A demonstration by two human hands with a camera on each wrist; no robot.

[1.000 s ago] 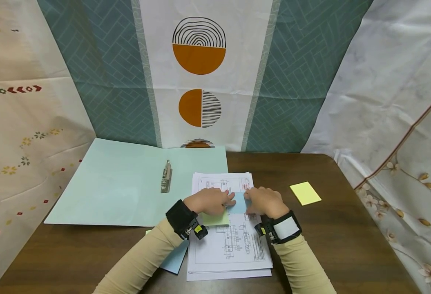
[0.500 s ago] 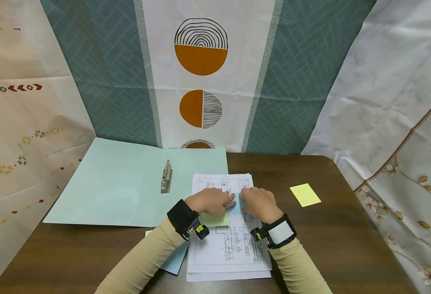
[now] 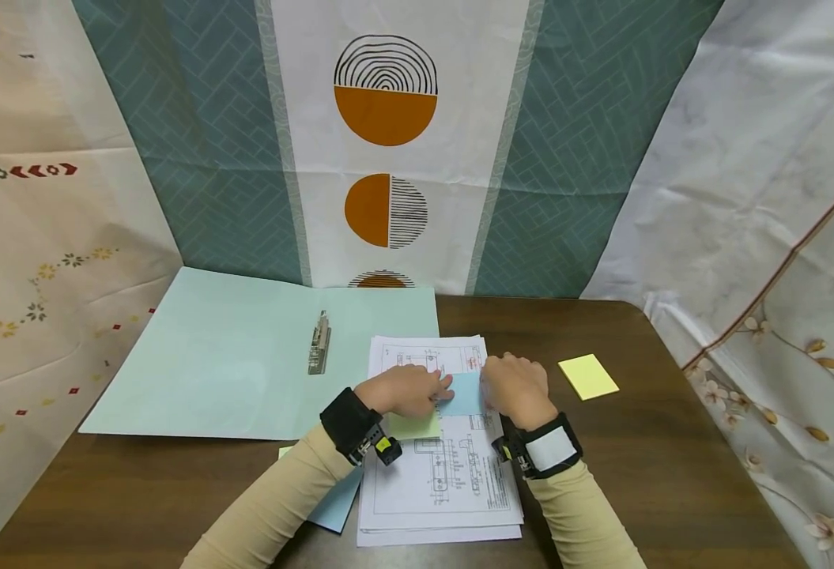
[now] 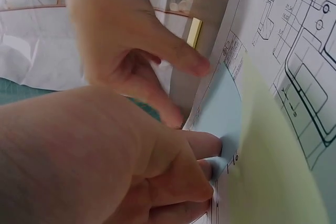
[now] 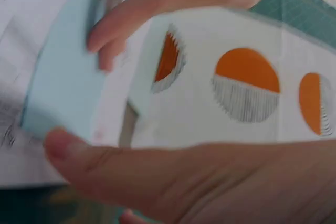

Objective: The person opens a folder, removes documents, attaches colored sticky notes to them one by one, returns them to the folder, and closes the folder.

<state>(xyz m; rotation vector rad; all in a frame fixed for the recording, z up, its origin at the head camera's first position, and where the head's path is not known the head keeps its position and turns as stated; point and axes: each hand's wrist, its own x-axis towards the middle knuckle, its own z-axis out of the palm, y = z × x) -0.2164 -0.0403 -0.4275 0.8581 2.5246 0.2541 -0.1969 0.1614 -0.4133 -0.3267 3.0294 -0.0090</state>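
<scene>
A light blue sticky note (image 3: 465, 395) lies across the upper part of a stack of printed drawing sheets (image 3: 452, 498). My left hand (image 3: 402, 390) rests on the note's left side, its fingertips touching it in the left wrist view. At the note's right edge is my right hand (image 3: 518, 389); in the right wrist view its thumb (image 5: 65, 148) touches or nearly touches a corner of the note, with no pinch visible. Partly under my left hand, a pale yellow-green sticky note (image 3: 415, 428) sits on the top sheet, its free part lifting in the left wrist view.
A large pale green folder (image 3: 210, 356) lies open at the left, bearing a metal clip (image 3: 319, 344). A yellow sticky note (image 3: 588, 377) lies on the brown table (image 3: 644, 466) at the right. A blue piece (image 3: 334, 506) shows left of the stack, below my left forearm.
My right hand first slid left over the blue note, then moved back right to its right edge, uncovering more of the note. My left hand has stayed in place.
</scene>
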